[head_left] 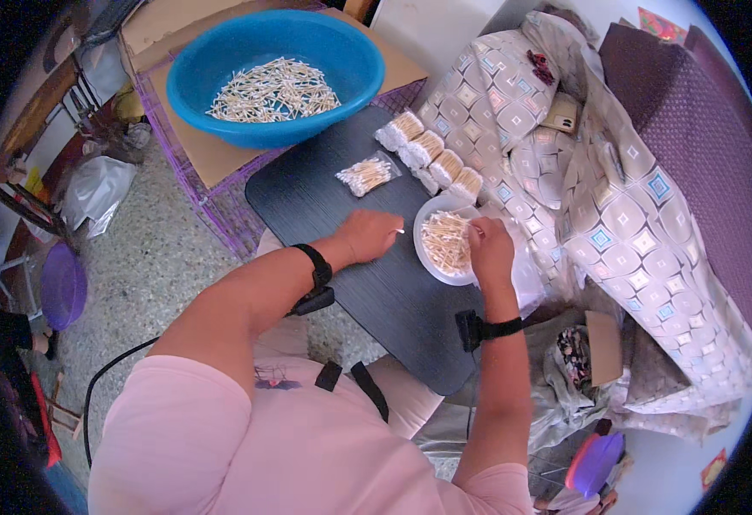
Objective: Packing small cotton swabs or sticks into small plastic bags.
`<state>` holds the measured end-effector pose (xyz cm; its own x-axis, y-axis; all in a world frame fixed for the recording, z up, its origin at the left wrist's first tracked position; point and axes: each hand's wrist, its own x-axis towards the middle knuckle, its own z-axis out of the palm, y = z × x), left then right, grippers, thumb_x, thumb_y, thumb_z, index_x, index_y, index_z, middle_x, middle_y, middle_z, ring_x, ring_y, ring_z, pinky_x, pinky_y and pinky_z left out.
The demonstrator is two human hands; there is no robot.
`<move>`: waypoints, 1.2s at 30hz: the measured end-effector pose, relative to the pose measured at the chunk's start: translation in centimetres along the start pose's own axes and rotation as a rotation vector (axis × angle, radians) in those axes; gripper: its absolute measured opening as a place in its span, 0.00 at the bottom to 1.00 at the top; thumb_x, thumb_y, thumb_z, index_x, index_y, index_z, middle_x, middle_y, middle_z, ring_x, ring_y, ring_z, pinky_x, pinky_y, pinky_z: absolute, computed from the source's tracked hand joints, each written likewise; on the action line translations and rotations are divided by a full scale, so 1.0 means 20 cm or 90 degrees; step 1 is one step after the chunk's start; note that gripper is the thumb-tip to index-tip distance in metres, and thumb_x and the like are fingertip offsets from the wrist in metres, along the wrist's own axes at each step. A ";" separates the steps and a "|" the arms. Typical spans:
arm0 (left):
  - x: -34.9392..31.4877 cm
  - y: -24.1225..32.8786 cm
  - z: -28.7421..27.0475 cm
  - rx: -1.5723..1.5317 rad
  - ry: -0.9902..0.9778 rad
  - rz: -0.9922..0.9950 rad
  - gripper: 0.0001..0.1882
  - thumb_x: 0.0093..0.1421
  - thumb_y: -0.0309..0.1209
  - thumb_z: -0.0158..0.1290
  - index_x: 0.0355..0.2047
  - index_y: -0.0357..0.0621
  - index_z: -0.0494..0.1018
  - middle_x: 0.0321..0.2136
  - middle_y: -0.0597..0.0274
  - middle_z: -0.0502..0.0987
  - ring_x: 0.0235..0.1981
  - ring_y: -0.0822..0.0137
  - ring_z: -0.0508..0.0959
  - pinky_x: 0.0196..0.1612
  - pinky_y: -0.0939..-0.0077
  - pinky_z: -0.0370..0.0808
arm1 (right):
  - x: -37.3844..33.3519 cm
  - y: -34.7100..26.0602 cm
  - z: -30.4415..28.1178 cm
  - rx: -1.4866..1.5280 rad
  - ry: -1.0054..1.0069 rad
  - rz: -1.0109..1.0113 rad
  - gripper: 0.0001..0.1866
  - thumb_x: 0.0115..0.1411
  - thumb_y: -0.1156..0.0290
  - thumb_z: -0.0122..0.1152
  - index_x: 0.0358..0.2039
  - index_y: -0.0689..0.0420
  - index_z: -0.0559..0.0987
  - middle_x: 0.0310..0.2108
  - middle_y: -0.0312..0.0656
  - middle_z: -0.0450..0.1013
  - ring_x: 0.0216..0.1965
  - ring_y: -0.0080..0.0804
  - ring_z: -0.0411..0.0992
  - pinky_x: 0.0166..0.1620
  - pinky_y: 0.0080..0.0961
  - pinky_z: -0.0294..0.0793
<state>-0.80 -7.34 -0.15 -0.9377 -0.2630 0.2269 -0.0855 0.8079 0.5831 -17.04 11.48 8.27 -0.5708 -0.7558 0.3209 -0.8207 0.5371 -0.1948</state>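
My left hand (374,235) is closed above the middle of the dark board (307,202); the white tip of a cotton swab (400,230) sticks out of its fingers. At the right, my right hand (491,245) reaches over the rim of a white bowl (424,256) with its fingers pinched. What those fingers hold is hidden. Loose cotton swabs (444,245) fill this bowl. Beyond my left hand lies a clear bag (367,175) of swabs. Several packed bundles of swabs (423,148) line the board's far right edge.
A large blue basin (187,107) with many loose swabs stands on cardboard (213,163) over a purple wire crate (178,176). Patterned cloth (650,257), with a phone (562,112) on it, covers the right side. A clear plastic bag (526,279) lies beside the bowl.
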 end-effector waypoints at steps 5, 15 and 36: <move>-0.01 -0.03 0.01 0.002 0.033 0.007 0.06 0.56 0.32 0.48 0.33 0.48 0.72 0.30 0.51 0.78 0.35 0.46 0.77 0.37 0.50 0.71 | -0.22 -0.16 -0.08 0.349 0.097 0.105 0.06 0.59 0.72 0.57 0.34 0.61 0.77 0.30 0.45 0.74 0.30 0.34 0.74 0.36 0.28 0.73; -0.01 -0.03 0.01 -0.001 0.041 0.035 0.08 0.56 0.34 0.46 0.33 0.46 0.71 0.31 0.48 0.77 0.34 0.44 0.76 0.37 0.48 0.72 | -0.48 -0.20 0.05 0.522 0.132 0.151 0.06 0.63 0.73 0.53 0.33 0.62 0.75 0.27 0.39 0.73 0.30 0.24 0.71 0.36 0.22 0.71; -0.02 0.01 -0.01 0.002 0.049 0.028 0.07 0.58 0.34 0.46 0.32 0.46 0.69 0.29 0.49 0.76 0.32 0.43 0.76 0.34 0.46 0.70 | -0.48 -0.44 0.32 0.399 0.056 -0.009 0.04 0.57 0.75 0.59 0.34 0.59 0.77 0.34 0.44 0.73 0.34 0.39 0.73 0.38 0.29 0.72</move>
<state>-0.44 -7.26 0.08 -0.9123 -0.2660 0.3114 -0.0455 0.8214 0.5685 -4.51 11.58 1.02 -0.5778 -0.7128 0.3976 -0.7024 0.1863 -0.6869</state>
